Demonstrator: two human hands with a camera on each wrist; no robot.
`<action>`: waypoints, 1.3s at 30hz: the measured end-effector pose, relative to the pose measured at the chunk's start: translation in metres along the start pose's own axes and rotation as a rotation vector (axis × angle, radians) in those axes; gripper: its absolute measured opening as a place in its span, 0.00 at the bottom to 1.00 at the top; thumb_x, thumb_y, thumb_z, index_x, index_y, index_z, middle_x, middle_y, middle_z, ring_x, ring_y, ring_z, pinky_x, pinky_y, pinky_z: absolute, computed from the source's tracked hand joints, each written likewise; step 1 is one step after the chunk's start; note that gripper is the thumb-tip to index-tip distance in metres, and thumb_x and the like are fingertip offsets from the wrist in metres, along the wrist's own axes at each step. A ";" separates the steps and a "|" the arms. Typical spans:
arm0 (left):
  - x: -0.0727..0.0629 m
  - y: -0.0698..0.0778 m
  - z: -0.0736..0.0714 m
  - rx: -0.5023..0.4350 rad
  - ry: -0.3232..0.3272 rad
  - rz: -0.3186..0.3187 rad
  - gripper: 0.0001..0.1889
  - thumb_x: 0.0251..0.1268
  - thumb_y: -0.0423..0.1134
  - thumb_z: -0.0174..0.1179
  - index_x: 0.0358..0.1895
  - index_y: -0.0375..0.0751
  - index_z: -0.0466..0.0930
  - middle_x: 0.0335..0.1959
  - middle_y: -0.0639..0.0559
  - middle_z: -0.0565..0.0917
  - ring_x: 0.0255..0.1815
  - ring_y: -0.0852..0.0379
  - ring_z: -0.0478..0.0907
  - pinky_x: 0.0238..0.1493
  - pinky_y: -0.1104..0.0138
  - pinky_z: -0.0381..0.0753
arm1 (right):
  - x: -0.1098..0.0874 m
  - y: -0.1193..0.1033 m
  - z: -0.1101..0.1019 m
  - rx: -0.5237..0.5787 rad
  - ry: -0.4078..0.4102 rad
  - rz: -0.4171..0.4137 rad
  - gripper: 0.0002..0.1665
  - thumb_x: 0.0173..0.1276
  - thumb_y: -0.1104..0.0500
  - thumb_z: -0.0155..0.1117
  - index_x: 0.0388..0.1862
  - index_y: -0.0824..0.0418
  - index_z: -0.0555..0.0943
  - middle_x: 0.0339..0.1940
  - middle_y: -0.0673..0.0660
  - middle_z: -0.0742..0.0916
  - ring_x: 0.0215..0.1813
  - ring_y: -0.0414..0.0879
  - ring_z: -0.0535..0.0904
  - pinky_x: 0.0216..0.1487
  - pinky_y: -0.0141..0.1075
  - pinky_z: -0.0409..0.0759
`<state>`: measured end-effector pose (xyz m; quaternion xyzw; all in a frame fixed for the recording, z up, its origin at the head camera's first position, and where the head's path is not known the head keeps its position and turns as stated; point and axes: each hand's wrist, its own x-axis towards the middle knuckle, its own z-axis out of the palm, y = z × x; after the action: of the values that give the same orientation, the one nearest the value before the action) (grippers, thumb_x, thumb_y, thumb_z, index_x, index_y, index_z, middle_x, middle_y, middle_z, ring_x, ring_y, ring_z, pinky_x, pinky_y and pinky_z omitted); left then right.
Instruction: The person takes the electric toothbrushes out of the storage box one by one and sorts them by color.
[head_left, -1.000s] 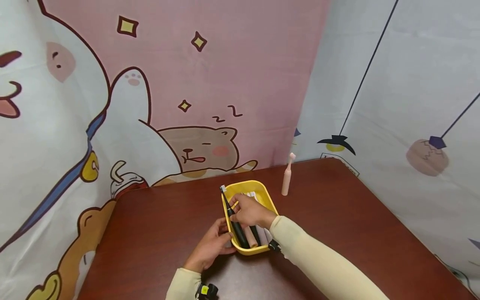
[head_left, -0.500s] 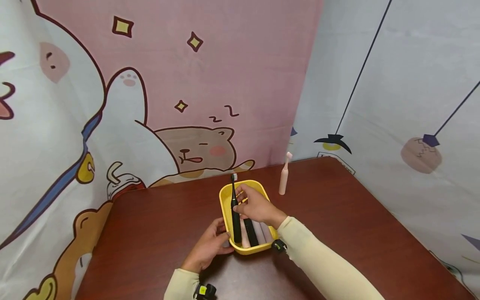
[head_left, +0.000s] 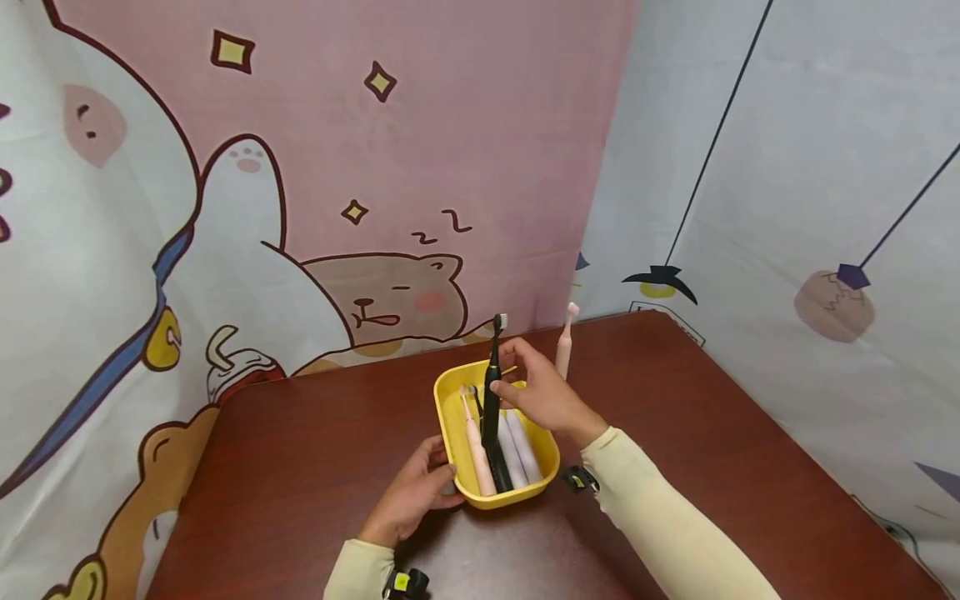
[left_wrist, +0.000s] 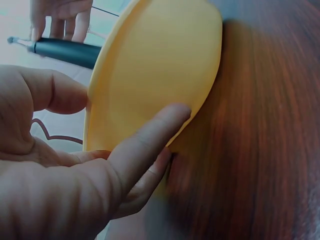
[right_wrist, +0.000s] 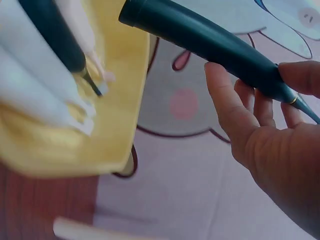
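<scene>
My right hand [head_left: 551,392] pinches a black electric toothbrush [head_left: 491,392] by its handle, thumb on one side and fingers on the other. It is held upright over a yellow tray [head_left: 444,404], bristles at the top; in the right wrist view the handle's base [right_wrist: 134,12] hangs free above the tray. A pink toothbrush [head_left: 480,454], a second black one [head_left: 498,473] and two pale lilac ones [head_left: 520,450] lie side by side inside. At the tray's near left corner my left hand [head_left: 408,496] grips it, thumb [left_wrist: 70,95] at the rim and fingers along the outer wall.
Behind the tray, to the right, a pink electric toothbrush [head_left: 563,354] stands upright on the brown table [head_left: 315,467]. Cartoon-printed cloth walls [head_left: 480,167] rise behind the table and on both sides.
My right hand has lifted the black toothbrush up and to the right, turning it from leaning in the tray to upright. My left hand has stayed at the tray's corner.
</scene>
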<state>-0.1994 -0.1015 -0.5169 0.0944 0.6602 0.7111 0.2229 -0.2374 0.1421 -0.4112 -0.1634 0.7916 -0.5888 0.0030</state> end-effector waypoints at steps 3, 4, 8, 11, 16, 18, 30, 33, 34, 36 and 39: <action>0.000 0.001 0.001 -0.001 0.002 -0.001 0.33 0.77 0.30 0.49 0.80 0.24 0.49 0.69 0.21 0.62 0.54 0.41 0.83 0.51 0.48 0.91 | -0.004 -0.003 -0.016 0.012 0.042 0.002 0.19 0.74 0.71 0.65 0.58 0.62 0.72 0.53 0.66 0.81 0.51 0.56 0.85 0.48 0.56 0.91; 0.000 0.001 0.002 0.002 0.004 -0.002 0.34 0.77 0.30 0.49 0.80 0.24 0.49 0.69 0.21 0.62 0.54 0.41 0.83 0.51 0.47 0.91 | -0.006 -0.004 -0.021 0.010 0.058 0.003 0.19 0.74 0.71 0.65 0.58 0.62 0.72 0.52 0.66 0.81 0.51 0.57 0.85 0.49 0.56 0.91; 0.000 0.001 0.002 0.009 0.010 -0.012 0.34 0.77 0.30 0.49 0.81 0.24 0.48 0.70 0.21 0.62 0.54 0.41 0.83 0.51 0.47 0.91 | -0.013 -0.003 -0.044 -0.018 0.119 0.003 0.20 0.74 0.69 0.66 0.60 0.62 0.71 0.54 0.66 0.80 0.51 0.59 0.85 0.48 0.50 0.92; 0.000 0.001 0.003 0.015 0.013 -0.023 0.34 0.78 0.31 0.49 0.81 0.25 0.48 0.71 0.21 0.62 0.54 0.42 0.84 0.50 0.48 0.91 | -0.020 0.000 -0.063 -0.056 0.155 -0.010 0.21 0.75 0.68 0.66 0.62 0.62 0.71 0.55 0.66 0.80 0.51 0.60 0.84 0.46 0.46 0.93; 0.000 0.002 0.003 0.023 0.020 -0.039 0.34 0.78 0.31 0.48 0.81 0.25 0.48 0.70 0.22 0.62 0.54 0.43 0.84 0.50 0.48 0.91 | -0.034 0.011 -0.089 -0.160 0.220 -0.012 0.20 0.75 0.66 0.67 0.62 0.61 0.73 0.54 0.63 0.84 0.53 0.57 0.84 0.52 0.43 0.89; 0.000 0.002 0.002 0.026 0.022 -0.042 0.34 0.78 0.32 0.49 0.81 0.26 0.48 0.70 0.22 0.62 0.54 0.43 0.84 0.50 0.48 0.91 | -0.039 0.017 -0.097 -0.202 0.247 -0.002 0.20 0.75 0.65 0.67 0.62 0.60 0.74 0.53 0.62 0.84 0.55 0.56 0.83 0.55 0.42 0.85; 0.000 0.004 0.003 0.032 0.012 -0.062 0.34 0.78 0.32 0.49 0.81 0.26 0.48 0.71 0.22 0.61 0.54 0.43 0.84 0.50 0.49 0.91 | -0.052 0.053 -0.129 -0.192 0.355 0.055 0.22 0.76 0.67 0.65 0.64 0.62 0.72 0.55 0.66 0.83 0.57 0.57 0.84 0.47 0.36 0.90; 0.001 0.003 0.003 0.031 0.012 -0.064 0.34 0.78 0.32 0.49 0.81 0.27 0.49 0.71 0.23 0.62 0.54 0.43 0.84 0.50 0.49 0.91 | -0.054 0.061 -0.135 -0.234 0.377 0.066 0.21 0.76 0.66 0.65 0.64 0.62 0.72 0.55 0.65 0.84 0.57 0.58 0.84 0.47 0.31 0.86; 0.001 0.002 0.002 0.031 0.011 -0.063 0.34 0.78 0.32 0.49 0.81 0.27 0.49 0.70 0.23 0.62 0.54 0.43 0.84 0.50 0.49 0.91 | -0.055 0.065 -0.137 -0.243 0.381 0.068 0.21 0.76 0.65 0.65 0.64 0.62 0.72 0.55 0.65 0.84 0.57 0.58 0.84 0.48 0.30 0.85; 0.001 0.002 0.002 0.030 0.011 -0.063 0.34 0.78 0.32 0.49 0.81 0.27 0.49 0.70 0.23 0.62 0.54 0.43 0.84 0.50 0.49 0.91 | -0.057 0.071 -0.140 -0.266 0.390 0.069 0.21 0.76 0.65 0.65 0.64 0.62 0.73 0.55 0.64 0.85 0.57 0.58 0.84 0.48 0.28 0.82; 0.002 0.002 0.001 0.025 0.009 -0.061 0.34 0.78 0.32 0.49 0.81 0.27 0.49 0.70 0.23 0.62 0.54 0.43 0.84 0.50 0.50 0.91 | -0.059 0.078 -0.145 -0.280 0.395 0.068 0.21 0.76 0.65 0.65 0.64 0.63 0.73 0.55 0.65 0.85 0.55 0.58 0.84 0.46 0.28 0.82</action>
<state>-0.2012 -0.1000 -0.5153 0.0739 0.6725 0.6961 0.2403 -0.2304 0.3129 -0.4508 -0.0171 0.8558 -0.4935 -0.1545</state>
